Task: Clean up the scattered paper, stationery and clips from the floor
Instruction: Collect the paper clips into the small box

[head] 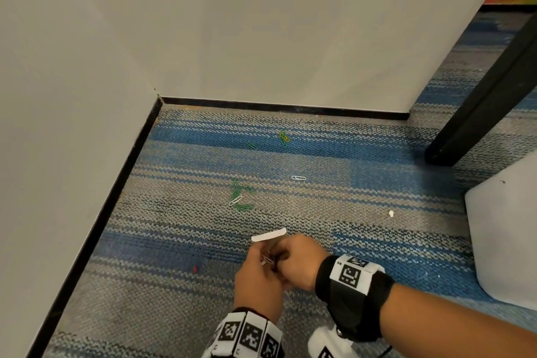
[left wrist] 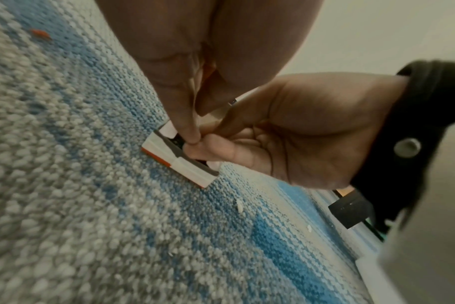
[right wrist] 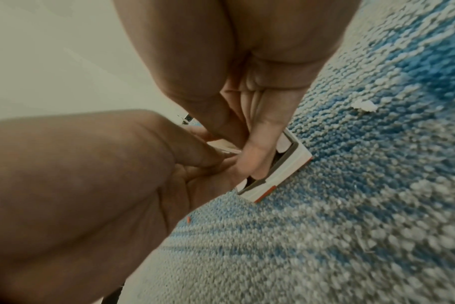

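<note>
From the head view, my left hand (head: 257,276) and my right hand (head: 302,260) meet low over the carpet (head: 174,241), both curled round a small white box (head: 268,234) whose open flap pokes up past my knuckles; a few pale clips (head: 267,259) seem pinched between my fingers at its mouth. More paper clips lie loose farther out: a green cluster (head: 240,196) near the middle of the floor, a white clip (head: 298,177) to its right, and a yellow-green bunch (head: 284,137) close to the far skirting. In the left wrist view the box (left wrist: 179,158) sits on the carpet with my left thumb and forefinger pressed together at its opening and my right hand (left wrist: 299,131) cupped beside it. To do this well, I judge I should steady the box with one hand, feed the clips fully inside before letting go, and keep it level so nothing spills. The right wrist view shows my right fingers (right wrist: 257,148) pinched down into the box (right wrist: 281,170), my left hand (right wrist: 91,185) crowding in. What exactly I pinch is hidden by my own fingers in both wrist views, how full the box is I cannot tell, and the white shape at the right edge of the head view is cut off.
</note>
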Demonstrator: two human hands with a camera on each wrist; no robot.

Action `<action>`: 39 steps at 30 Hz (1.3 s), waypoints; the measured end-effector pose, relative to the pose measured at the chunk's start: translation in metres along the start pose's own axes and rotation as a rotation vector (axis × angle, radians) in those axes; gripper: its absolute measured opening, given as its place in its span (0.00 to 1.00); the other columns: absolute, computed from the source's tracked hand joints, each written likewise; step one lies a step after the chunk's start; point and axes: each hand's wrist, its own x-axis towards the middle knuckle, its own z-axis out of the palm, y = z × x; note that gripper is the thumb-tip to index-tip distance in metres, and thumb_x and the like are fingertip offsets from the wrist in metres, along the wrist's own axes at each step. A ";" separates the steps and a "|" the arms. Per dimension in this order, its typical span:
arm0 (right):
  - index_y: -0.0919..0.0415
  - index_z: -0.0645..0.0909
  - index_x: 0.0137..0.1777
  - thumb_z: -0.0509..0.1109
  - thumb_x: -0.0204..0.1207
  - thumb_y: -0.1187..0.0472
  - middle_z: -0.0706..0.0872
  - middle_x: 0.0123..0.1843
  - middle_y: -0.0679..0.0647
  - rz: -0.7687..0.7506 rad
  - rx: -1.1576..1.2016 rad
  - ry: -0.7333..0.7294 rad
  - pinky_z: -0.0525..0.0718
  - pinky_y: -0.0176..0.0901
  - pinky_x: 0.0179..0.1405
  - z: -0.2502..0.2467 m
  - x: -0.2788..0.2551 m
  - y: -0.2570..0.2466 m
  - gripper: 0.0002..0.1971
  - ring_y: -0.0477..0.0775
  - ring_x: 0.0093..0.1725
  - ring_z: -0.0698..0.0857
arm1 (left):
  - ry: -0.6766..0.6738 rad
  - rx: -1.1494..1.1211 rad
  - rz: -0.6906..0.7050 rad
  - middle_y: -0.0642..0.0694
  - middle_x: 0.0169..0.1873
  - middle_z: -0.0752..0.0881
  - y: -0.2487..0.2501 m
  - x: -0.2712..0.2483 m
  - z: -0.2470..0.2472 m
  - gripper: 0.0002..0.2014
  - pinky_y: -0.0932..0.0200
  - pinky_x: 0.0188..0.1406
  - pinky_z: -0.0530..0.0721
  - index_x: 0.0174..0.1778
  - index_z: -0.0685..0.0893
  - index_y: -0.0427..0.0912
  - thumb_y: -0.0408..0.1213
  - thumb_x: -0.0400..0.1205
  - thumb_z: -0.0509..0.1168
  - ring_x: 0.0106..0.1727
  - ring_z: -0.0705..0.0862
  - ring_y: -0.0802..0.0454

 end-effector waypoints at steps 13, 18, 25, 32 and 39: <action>0.56 0.83 0.35 0.65 0.72 0.61 0.85 0.35 0.50 -0.084 -0.222 0.104 0.82 0.39 0.40 -0.024 -0.008 -0.010 0.07 0.49 0.37 0.83 | 0.106 0.052 0.143 0.51 0.48 0.85 -0.021 0.011 -0.006 0.11 0.65 0.41 0.80 0.52 0.81 0.52 0.31 0.79 0.63 0.44 0.85 0.53; 0.54 0.75 0.36 0.63 0.75 0.54 0.80 0.35 0.50 0.024 -0.220 0.139 0.74 0.39 0.33 -0.059 0.015 -0.009 0.08 0.50 0.37 0.78 | 0.214 0.005 0.133 0.53 0.37 0.85 -0.026 0.019 -0.015 0.11 0.67 0.34 0.74 0.36 0.80 0.54 0.31 0.78 0.65 0.38 0.82 0.58; 0.53 0.78 0.65 0.63 0.77 0.64 0.76 0.63 0.61 -0.152 -0.501 0.403 0.78 0.49 0.62 -0.094 0.076 -0.013 0.17 0.64 0.61 0.80 | 0.302 0.092 0.087 0.50 0.29 0.81 -0.019 0.066 -0.050 0.05 0.60 0.36 0.69 0.43 0.80 0.48 0.33 0.81 0.62 0.31 0.77 0.56; 0.63 0.81 0.55 0.67 0.75 0.62 0.82 0.57 0.64 -0.171 -0.687 0.382 0.80 0.51 0.57 -0.100 0.097 -0.018 0.10 0.67 0.59 0.82 | 0.091 0.550 0.288 0.46 0.47 0.82 -0.015 0.122 -0.059 0.13 0.56 0.52 0.80 0.61 0.82 0.47 0.38 0.80 0.65 0.45 0.81 0.48; 0.56 0.78 0.64 0.60 0.78 0.63 0.84 0.59 0.62 -0.299 -0.571 0.210 0.79 0.47 0.58 -0.091 0.099 -0.042 0.16 0.62 0.59 0.82 | 0.041 0.626 0.356 0.42 0.50 0.83 -0.016 0.142 -0.050 0.09 0.51 0.54 0.81 0.51 0.89 0.42 0.36 0.76 0.71 0.52 0.83 0.41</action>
